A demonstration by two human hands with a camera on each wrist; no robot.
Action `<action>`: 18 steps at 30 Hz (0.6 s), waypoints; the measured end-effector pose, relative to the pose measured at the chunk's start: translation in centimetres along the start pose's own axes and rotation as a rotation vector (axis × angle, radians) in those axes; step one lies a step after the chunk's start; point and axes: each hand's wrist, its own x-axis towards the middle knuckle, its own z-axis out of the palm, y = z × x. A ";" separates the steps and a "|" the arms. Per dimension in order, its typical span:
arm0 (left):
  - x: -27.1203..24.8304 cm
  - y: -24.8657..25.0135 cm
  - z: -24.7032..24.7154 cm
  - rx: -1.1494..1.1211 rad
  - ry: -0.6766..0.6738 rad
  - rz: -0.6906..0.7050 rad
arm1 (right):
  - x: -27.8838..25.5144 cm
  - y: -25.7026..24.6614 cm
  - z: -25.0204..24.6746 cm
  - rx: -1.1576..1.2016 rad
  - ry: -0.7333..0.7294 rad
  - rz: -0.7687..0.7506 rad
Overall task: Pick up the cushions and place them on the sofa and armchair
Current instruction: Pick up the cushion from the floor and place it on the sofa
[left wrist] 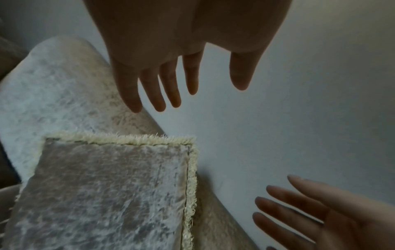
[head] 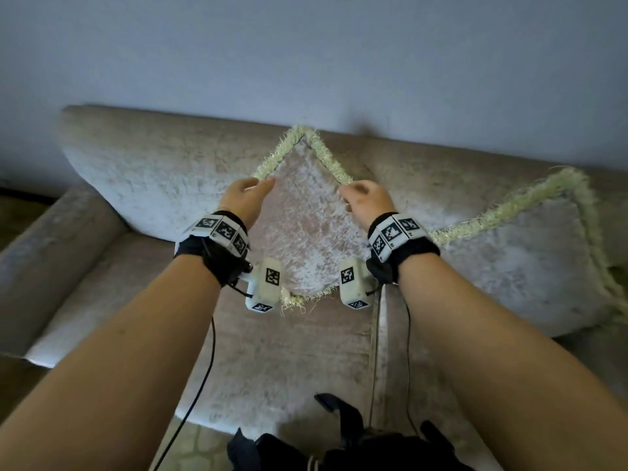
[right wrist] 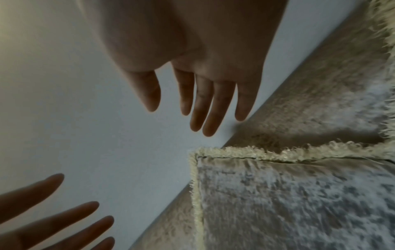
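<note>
Pale grey wall [head: 339, 45] rises behind a beige velvet sofa [head: 278, 362]; a fringed cushion [head: 302, 232] stands on one corner against the backrest, diamond-wise, its lower corner on the seat; a second fringed cushion [head: 520, 260] leans just beside it to the right. Both hands are released — left hand [head: 246, 198] and right hand [head: 365, 198] hover at the cushion's side corners, fingers [left wrist: 171, 88] straight and spread, gripping nothing.

Right cushion [head: 530, 266] cut off.
</note>
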 end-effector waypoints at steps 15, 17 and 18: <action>-8.6 0.7 -13.6 0.051 0.235 0.148 | -9.3 -9.5 8.1 0.067 -0.241 -0.272; -9.6 -0.8 -17.6 0.020 0.304 0.141 | -11.5 -10.8 11.6 0.085 -0.271 -0.282; -10.2 -1.8 -19.8 0.004 0.344 0.129 | -12.7 -11.4 13.6 0.102 -0.295 -0.286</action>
